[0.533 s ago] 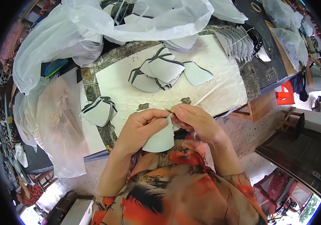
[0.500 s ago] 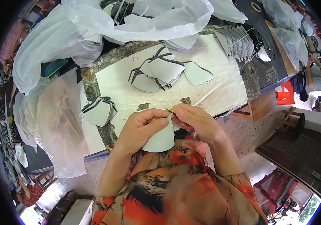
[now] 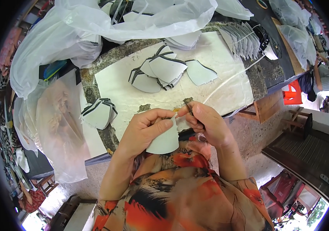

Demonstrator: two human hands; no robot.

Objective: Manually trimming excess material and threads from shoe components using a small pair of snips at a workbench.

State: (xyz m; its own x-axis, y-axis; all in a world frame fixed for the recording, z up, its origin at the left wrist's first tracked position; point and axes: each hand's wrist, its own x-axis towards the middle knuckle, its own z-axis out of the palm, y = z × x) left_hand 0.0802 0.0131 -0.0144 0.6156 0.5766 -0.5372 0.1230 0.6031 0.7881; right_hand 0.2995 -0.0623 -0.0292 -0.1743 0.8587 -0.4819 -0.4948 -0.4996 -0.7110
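Hands met over a pale, stiff cut piece (image 3: 164, 140) held just above the person's lap, at the near edge of the desk (image 3: 114, 134). The left hand (image 3: 145, 129) was clenched on the piece, thumb on top and fingers curled beneath, so that the smooth, curved-edged panel hung below the knuckles. The right hand (image 3: 207, 125) kept a tight pinch grip on a thin, dark tool (image 3: 189, 109), its tip touching the panel's upper corner; what kind of tool it was could not be told. On the desk lay a white, creased sheet (image 3: 226, 77), and on it a loose pile of similar pale panels with dark trimmed edges (image 3: 160, 71). A smaller stack of the same panels (image 3: 99, 112) sat near the left hand. Crumpled, translucent plastic bags (image 3: 80, 34) covered the far side, and a fanned row of grey pieces (image 3: 241, 38) stood to the right.
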